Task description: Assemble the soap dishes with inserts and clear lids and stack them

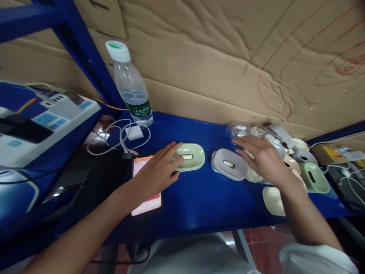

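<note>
I have the left hand [158, 167] touching the light-green oval plastic dish [195, 161] on the blue surface [196, 205], the right hand [262, 158] beside the lavender-grey oval dish [238, 167]. I can't tell either's grip.

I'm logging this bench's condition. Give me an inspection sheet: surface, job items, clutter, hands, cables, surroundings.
Surface: blue tabletop.
Job items: green dish and grey dish, each with a pale piece at its slot; second green dish at right.
Clutter: water bottle standing toward the back; lit phone, partly hidden.
Hands: left hand holds the green dish's left end; right hand blurred beside the grey dish, grip unclear.
Cables: white cable looped near the bottle.
Surroundings: cardboard behind; power strip at left.
</note>
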Tool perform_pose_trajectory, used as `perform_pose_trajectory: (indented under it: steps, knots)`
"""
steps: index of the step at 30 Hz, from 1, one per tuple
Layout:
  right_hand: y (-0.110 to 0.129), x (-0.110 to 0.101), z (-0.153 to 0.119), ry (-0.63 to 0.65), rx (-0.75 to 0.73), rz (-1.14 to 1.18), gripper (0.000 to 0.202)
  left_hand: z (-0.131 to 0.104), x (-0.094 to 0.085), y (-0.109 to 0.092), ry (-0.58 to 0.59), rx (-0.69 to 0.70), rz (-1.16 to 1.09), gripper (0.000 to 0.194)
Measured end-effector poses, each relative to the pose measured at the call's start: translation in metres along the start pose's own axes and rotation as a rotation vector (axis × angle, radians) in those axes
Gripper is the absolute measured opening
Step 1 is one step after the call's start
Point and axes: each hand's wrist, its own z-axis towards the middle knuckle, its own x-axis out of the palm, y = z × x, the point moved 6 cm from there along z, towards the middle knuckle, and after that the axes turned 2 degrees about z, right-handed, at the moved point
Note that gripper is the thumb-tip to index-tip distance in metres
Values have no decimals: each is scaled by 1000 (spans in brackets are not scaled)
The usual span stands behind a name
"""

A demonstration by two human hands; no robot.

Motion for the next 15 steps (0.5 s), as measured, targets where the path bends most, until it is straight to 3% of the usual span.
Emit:
perform_pose_trajectory:
  steps: [4,7,11,15]
  knots:
    - [-68,18,43,233,22,-25,61,0,-2,5,37,8,-92,31]
    - [-106,39,60,394,118,41,83,1,0,12,88,-19,-180,54]
    - [-125,55,63,449,210,54,90,1,0,22,80,-99,-253,94]
    - [-128,64,64,386,136,88,92,2,1,22,65,-94,-318,103]
